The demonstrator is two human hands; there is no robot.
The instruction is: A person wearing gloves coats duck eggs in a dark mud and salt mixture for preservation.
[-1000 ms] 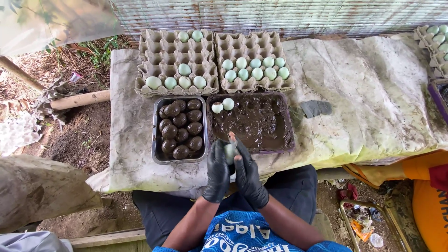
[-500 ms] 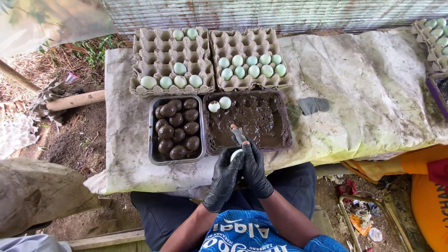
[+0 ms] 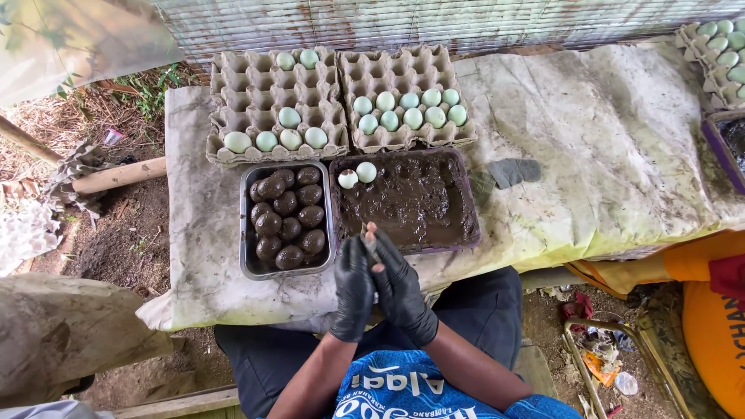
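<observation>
Both hands in black gloves, pressed together right at the table's near edge. Left hand (image 3: pixel 353 287) and right hand (image 3: pixel 400 285) are cupped palm to palm around an egg (image 3: pixel 370 247), only a muddy sliver of it showing btwn the fingertips, so both are grasping it, closed round it. Egg sits above the person's lap, just off the near rim of the mud tray (image 3: pixel 462 203), not in it.

Mud tray's straight ahead of the hands, dark wet mud w/ two pale eggs (image 3: pixel 357 175) lying at its far-left corner, one smeared. Just left of that, touching side by side, a metal tray (image 3: pixel 247 225) packed w/ mud-coated eggs (image 3: pixel 289 217), all dark brown.

Beyond those, two cardboard egg cartons: left carton (image 3: pixel 233 85) has a few pale green eggs, mostly along the near row; right carton (image 3: pixel 434 66) has two rows in its middle. All on a stained cloth (image 3: pixel 605 140) over the table. A dark rag (image 3: pixel 512 171) lies right of the mud tray. More eggs in another carton (image 3: pixel 718 54) at the far right edge.
</observation>
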